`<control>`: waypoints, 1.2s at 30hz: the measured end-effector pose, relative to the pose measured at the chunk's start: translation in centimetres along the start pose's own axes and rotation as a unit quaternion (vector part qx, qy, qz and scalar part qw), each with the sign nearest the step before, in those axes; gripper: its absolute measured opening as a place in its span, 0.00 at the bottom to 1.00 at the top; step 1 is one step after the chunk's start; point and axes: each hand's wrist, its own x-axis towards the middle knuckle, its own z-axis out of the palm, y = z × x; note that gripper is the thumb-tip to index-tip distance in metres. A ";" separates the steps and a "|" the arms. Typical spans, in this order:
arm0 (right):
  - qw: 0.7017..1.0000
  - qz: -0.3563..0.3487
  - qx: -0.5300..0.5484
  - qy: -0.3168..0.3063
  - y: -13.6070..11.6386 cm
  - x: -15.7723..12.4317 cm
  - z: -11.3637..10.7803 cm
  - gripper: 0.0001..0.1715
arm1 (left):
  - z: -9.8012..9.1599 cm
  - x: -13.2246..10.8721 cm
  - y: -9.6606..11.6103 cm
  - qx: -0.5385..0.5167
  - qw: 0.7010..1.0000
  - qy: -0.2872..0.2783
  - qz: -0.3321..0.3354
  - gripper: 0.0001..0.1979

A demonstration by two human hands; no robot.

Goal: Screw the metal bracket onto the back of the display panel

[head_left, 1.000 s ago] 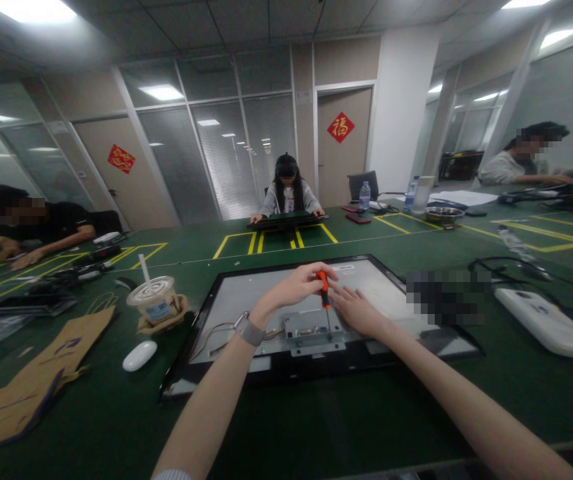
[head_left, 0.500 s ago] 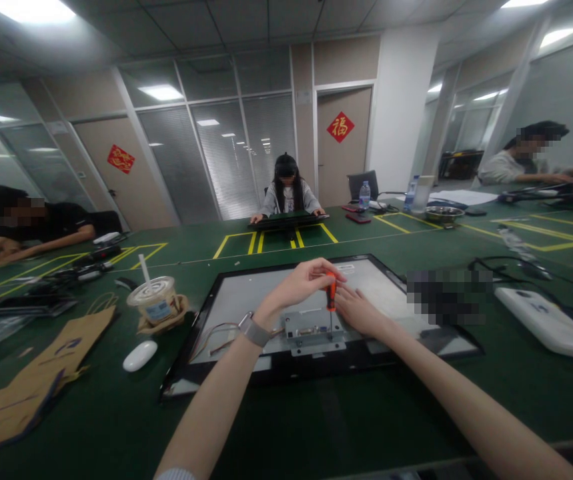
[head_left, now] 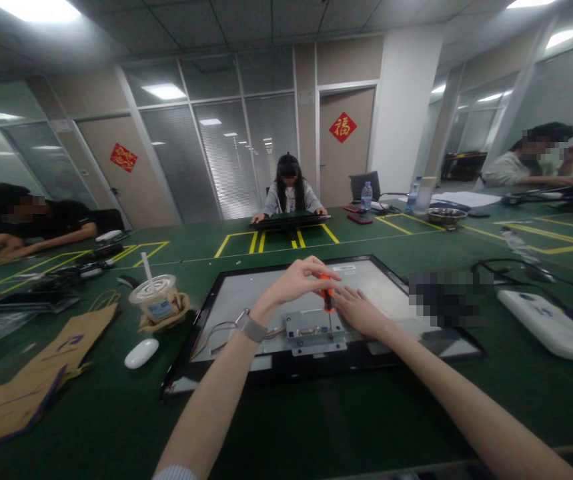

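My left hand (head_left: 302,279) has its fingers closed round the top of an orange and black screwdriver (head_left: 327,300). The screwdriver's shaft points down at the right part of a metal bracket (head_left: 309,330) with connector ports. That bracket sits on the back of a black-framed display panel (head_left: 261,372), which lies flat on the table. Just right of the screwdriver, my right hand (head_left: 359,310) rests on the panel, its fingers stretched out. Thin wires (head_left: 219,333) run across the panel left of the bracket.
Left of the panel stand an iced drink cup (head_left: 155,299), a white mouse (head_left: 141,353) and a brown paper bag (head_left: 41,373). A white device (head_left: 551,327) and black cables lie to the right. Across the green table sits a person (head_left: 289,190); others work at both sides.
The screwdriver's handle has shifted slightly left with my left hand, and now leans a little. My right hand stays on the panel. The person at right has raised a hand.
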 end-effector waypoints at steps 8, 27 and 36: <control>1.000 0.005 0.009 0.008 0.1 0.1 0.4 0.27 | -0.4 -0.2 0.5 -0.044 0.998 -0.028 -0.032 0.14; 1.000 -0.002 0.003 0.007 -0.3 -0.1 -0.3 0.26 | 1.1 0.1 1.0 0.013 0.999 -0.031 -0.040 0.16; 1.000 0.006 0.024 -0.002 0.0 0.0 0.0 0.26 | 0.9 0.2 0.4 0.053 0.998 -0.035 0.004 0.12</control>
